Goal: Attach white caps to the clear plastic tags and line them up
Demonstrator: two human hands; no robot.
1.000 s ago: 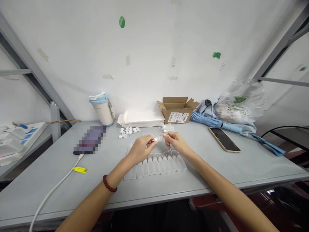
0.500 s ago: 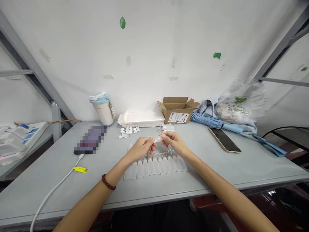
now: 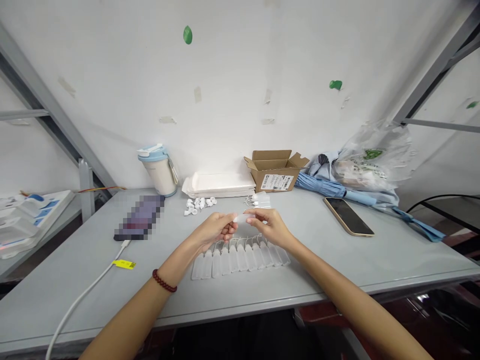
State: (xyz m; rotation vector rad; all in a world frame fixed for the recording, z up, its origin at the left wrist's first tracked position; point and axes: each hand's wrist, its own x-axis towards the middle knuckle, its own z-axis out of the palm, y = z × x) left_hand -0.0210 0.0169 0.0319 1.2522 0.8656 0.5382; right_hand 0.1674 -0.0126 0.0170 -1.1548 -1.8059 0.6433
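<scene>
My left hand point(image 3: 216, 231) and my right hand point(image 3: 270, 226) meet over the middle of the table. Between them is a small translucent plastic tube point(image 3: 244, 218), pinched at its left end by my left fingertips and at its right end by my right. Just below lies a row of several similar flat translucent tubes point(image 3: 240, 260), side by side, with thin white loops at their upper ends. Small white plastic caps point(image 3: 198, 204) lie in a loose heap beyond my left hand. A few more looped tubes point(image 3: 261, 201) rest behind my right hand.
White envelopes point(image 3: 221, 184) are stacked by the wall beside an open cardboard box point(image 3: 275, 172). A tumbler point(image 3: 159, 170) and a blurred phone point(image 3: 139, 217) with a cable point(image 3: 84, 290) are left. At right lie another phone point(image 3: 348, 216), a blue umbrella point(image 3: 330, 187) and a plastic bag point(image 3: 375, 160).
My hands have moved slightly apart, showing more of the tube between them. My left hand has shifted a little left, and the right fingers have shifted on the tube's right end.
</scene>
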